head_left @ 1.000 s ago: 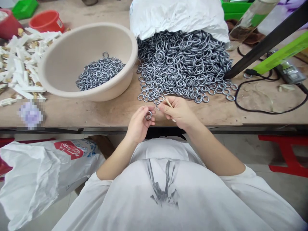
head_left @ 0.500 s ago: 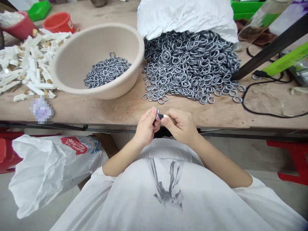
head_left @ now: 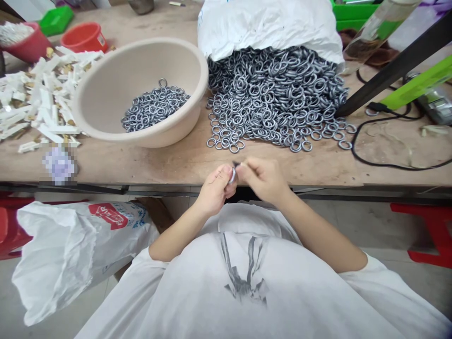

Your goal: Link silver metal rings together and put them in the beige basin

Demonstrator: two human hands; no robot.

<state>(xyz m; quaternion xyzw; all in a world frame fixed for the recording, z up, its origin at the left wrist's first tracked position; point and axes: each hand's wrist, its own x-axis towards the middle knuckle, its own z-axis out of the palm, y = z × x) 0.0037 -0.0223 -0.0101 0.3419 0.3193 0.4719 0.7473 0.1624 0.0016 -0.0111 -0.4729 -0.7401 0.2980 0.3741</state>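
Observation:
Close to the table's front edge, my left hand (head_left: 216,187) pinches a grey ring (head_left: 232,175) between thumb and fingers. My right hand (head_left: 265,180) is closed beside it, gripping a small dark-tipped tool (head_left: 236,164) whose tip lies at the ring's upper side. Most of that tool is hidden in the fingers, so its kind cannot be made out. Beyond the hands spreads a large heap of grey rings (head_left: 268,103), spilling from a white sack (head_left: 268,23). A beige basin (head_left: 141,136) to the left holds a smaller pile of similar rings (head_left: 157,107).
White strip-like pieces (head_left: 45,101) lie scattered at the left, near a red tub (head_left: 84,37). A slanting dark bar (head_left: 388,68) and a black cable (head_left: 374,162) occupy the right. Below the table edge, a white bag (head_left: 70,249) stands at the left and a red stool (head_left: 431,230) at the right.
The ring in my left hand has turned and shows more of its face. My right hand has tilted, and the tool's dark tip has moved slightly upward. The view has shifted a little.

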